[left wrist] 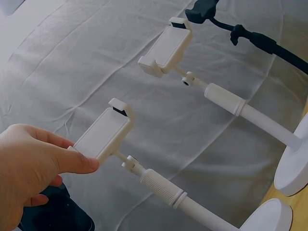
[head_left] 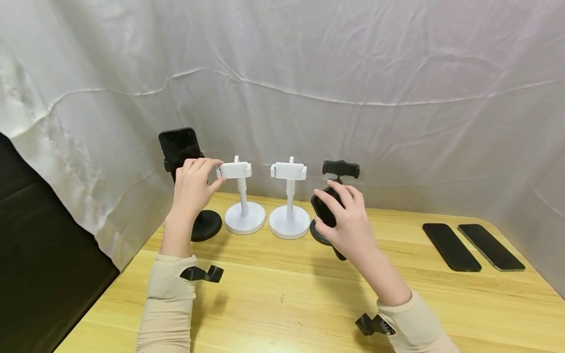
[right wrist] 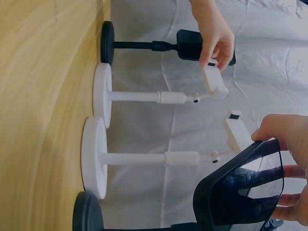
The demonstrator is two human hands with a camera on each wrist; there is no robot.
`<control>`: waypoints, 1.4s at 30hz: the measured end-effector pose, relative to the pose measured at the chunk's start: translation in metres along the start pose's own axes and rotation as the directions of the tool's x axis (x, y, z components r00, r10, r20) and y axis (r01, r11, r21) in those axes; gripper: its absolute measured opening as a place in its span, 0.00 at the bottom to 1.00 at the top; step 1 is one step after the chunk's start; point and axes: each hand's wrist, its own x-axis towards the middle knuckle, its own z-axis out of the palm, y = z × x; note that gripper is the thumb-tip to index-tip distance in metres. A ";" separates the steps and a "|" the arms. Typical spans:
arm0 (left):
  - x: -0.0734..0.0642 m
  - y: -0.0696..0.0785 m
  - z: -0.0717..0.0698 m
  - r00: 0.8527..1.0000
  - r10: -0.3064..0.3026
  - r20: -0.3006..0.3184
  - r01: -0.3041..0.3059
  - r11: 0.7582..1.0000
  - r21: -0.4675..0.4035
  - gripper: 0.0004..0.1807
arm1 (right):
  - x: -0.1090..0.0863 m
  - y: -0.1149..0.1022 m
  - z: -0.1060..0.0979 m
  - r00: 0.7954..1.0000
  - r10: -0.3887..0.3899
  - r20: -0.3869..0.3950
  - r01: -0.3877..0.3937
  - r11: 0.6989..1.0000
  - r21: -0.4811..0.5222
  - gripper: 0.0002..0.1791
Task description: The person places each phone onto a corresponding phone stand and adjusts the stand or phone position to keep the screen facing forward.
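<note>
My left hand (head_left: 192, 189) pinches the left end of the clamp on a white phone stand (left wrist: 103, 134), thumb and fingers at its edge. Upright beside it is a second white phone stand (head_left: 289, 206), its clamp bare. In my right hand (head_left: 350, 223) a black smartphone (right wrist: 240, 192) is held by its edges, tilted, its glossy screen showing in the right wrist view. The phone overlaps the pole of a black phone stand (head_left: 341, 168), whose clamp is bare. At the far left, another black stand (head_left: 206, 225) bears an upright phone (head_left: 178, 144), partly hidden by my left hand.
Two dark smartphones (head_left: 451, 246) lie side by side on the right of the wooden table (head_left: 273, 304). A pale cloth (head_left: 397, 113) hangs behind the row of stands. Dark material (head_left: 39, 245) drops away past the table's left edge.
</note>
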 end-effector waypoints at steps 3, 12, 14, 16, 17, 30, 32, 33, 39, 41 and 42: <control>-0.001 0.000 0.000 1.000 0.000 -0.002 0.000 1.000 0.000 0.22 | -0.002 -0.003 0.005 1.000 -0.015 0.017 0.015 1.000 0.003 0.29; -0.002 0.000 0.001 1.000 -0.006 -0.010 0.006 1.000 -0.004 0.22 | -0.004 -0.009 0.016 0.997 -0.059 0.053 0.058 0.998 0.014 0.28; -0.002 0.000 0.001 1.000 -0.007 -0.008 0.007 1.000 -0.002 0.22 | -0.005 -0.010 0.018 0.996 -0.069 0.055 0.068 0.998 0.018 0.28; -0.002 0.000 0.002 1.000 -0.006 -0.004 0.006 1.000 -0.001 0.22 | -0.007 -0.012 0.021 0.996 -0.078 0.051 0.077 0.997 0.022 0.28; -0.002 0.000 0.002 1.000 -0.005 -0.002 0.005 1.000 0.000 0.22 | -0.007 -0.012 0.022 0.995 -0.082 0.048 0.081 0.996 0.026 0.28; -0.002 0.004 0.002 1.000 -0.004 -0.003 0.004 1.000 -0.016 0.22 | -0.007 -0.030 0.038 0.992 -0.110 0.060 0.107 0.993 0.056 0.27; -0.003 0.005 0.002 1.000 -0.009 -0.001 0.009 1.000 -0.023 0.22 | -0.007 -0.031 0.041 0.992 -0.111 0.058 0.108 0.993 0.057 0.27; -0.003 0.006 0.001 1.000 -0.010 0.000 0.010 1.000 -0.025 0.22 | -0.007 -0.032 0.042 0.992 -0.110 0.058 0.107 0.993 0.056 0.27; -0.003 0.007 0.002 1.000 -0.008 0.002 0.008 0.999 -0.031 0.22 | -0.003 -0.037 0.046 0.994 -0.097 0.058 0.093 0.994 0.056 0.27; -0.003 0.006 0.003 1.000 -0.006 -0.002 0.006 1.000 -0.031 0.22 | -0.002 -0.039 0.048 0.994 -0.089 0.058 0.086 0.995 0.060 0.26; -0.003 0.006 0.003 1.000 -0.006 -0.003 0.006 0.999 -0.031 0.22 | -0.001 -0.040 0.048 0.995 -0.085 0.060 0.081 0.995 0.062 0.26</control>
